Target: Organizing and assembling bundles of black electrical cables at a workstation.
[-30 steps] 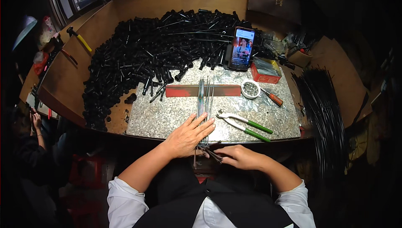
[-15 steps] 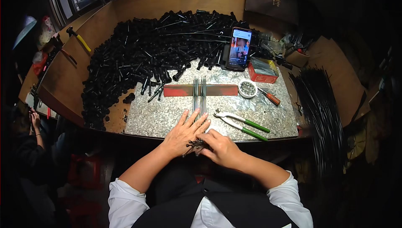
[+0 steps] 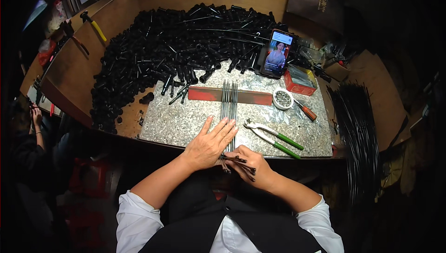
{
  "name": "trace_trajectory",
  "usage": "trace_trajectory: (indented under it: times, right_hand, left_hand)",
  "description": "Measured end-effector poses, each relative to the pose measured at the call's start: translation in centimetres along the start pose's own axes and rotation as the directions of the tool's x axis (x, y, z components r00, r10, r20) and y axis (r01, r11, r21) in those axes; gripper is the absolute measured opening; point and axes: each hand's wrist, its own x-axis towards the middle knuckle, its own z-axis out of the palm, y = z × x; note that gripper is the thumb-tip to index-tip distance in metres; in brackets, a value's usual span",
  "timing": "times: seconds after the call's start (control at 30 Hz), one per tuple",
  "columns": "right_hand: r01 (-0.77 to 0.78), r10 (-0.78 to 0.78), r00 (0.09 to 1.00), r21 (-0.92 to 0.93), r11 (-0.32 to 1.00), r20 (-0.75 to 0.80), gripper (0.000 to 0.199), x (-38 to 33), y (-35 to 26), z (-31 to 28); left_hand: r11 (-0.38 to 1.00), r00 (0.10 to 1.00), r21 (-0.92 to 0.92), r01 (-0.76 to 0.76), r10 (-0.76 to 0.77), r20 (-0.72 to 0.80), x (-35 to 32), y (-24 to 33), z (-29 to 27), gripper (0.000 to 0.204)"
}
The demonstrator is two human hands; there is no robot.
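Note:
Several thin metal rods (image 3: 230,98) lie side by side across a low red bar (image 3: 203,94) on the speckled board. My left hand (image 3: 206,145) rests flat on top of them, fingers stretched out. At the board's near edge my right hand (image 3: 257,168) is closed around the rods' near ends, where dark knobbed tips (image 3: 239,161) fan out between thumb and fingers. Parts of the rods under both hands are hidden. To the right of the rods lie green-handled pincers (image 3: 275,140), apart from my hands.
Black tubular parts (image 3: 172,48) heap behind and left. A phone (image 3: 277,53), a red box (image 3: 299,80), a white cup of small metal pieces (image 3: 282,98) and a screwdriver (image 3: 306,111) stand or lie right. Black rods (image 3: 357,136) overhang the right edge. Another person's hand (image 3: 36,116) shows far left.
My right hand has turned and shifted slightly right, spreading the dark tips rightward. The left hand stays flat on the rods. The whole view has shifted a little.

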Motion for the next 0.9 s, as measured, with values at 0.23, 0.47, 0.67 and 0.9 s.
trace_trajectory:
  times: [0.23, 0.47, 0.67, 0.9]
  right_hand:
    - [0.079, -0.08, 0.997, 0.05, 0.996, 0.015, 0.024, 0.5, 0.1, -0.2]
    - [0.062, -0.067, 0.997, 0.103, 0.993, 0.042, 0.025, 0.3, 0.4, -1.1]
    - [0.021, -0.028, 0.996, 0.09, 0.996, 0.079, 0.021, 0.3, 0.9, -1.4]
    - [0.076, -0.067, 0.996, -0.171, 0.982, 0.056, 0.029, 0.1, 1.4, -3.8]
  left_hand:
    - [0.979, 0.992, -0.203, -0.027, 0.05, 0.112, 0.6, -0.3, -0.5, 0.079]
    - [0.987, 0.994, -0.161, -0.019, 0.037, 0.107, 1.0, 0.0, -0.7, 0.074]
    - [0.976, 0.995, -0.219, 0.011, 0.01, 0.096, 1.1, 0.2, -0.6, 0.072]
    - [0.973, 0.997, -0.233, 0.007, 0.012, 0.08, 1.1, 0.2, -1.0, 0.083]
